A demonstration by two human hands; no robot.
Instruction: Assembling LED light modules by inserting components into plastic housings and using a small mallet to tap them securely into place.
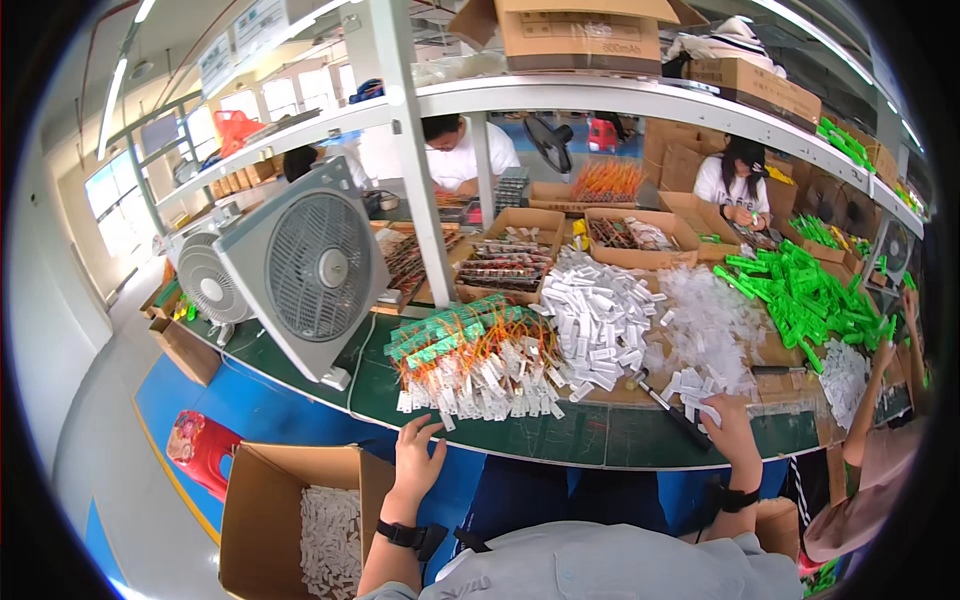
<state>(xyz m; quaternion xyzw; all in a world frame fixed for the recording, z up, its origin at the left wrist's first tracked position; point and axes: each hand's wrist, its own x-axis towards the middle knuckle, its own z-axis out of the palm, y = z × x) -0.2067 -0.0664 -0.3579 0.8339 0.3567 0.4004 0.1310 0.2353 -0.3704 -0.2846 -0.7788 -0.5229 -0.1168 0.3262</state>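
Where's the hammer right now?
In the head view, the hammer lies right of centre, near the front edge of the green table, just left of the right hand.

In front of the hands, the desk point(520, 438) is dark green. Just beyond the left hand point(418, 455), white tabs point(475, 392) mix with orange wires point(505, 345) and green strips point(425, 347). Farther out between the hands lie white plastic pieces point(595, 320); beyond the right hand point(733, 425), translucent whitish parts point(712, 312), and past these to the right, vivid green pieces point(805, 295). White pieces point(690, 386) sit at the right hand, beside a black handle point(685, 425). Left of the left hand are a grey fan point(345, 225), a brown carton point(262, 520) and a red stool point(203, 452) with a mottled red-and-pale seat.
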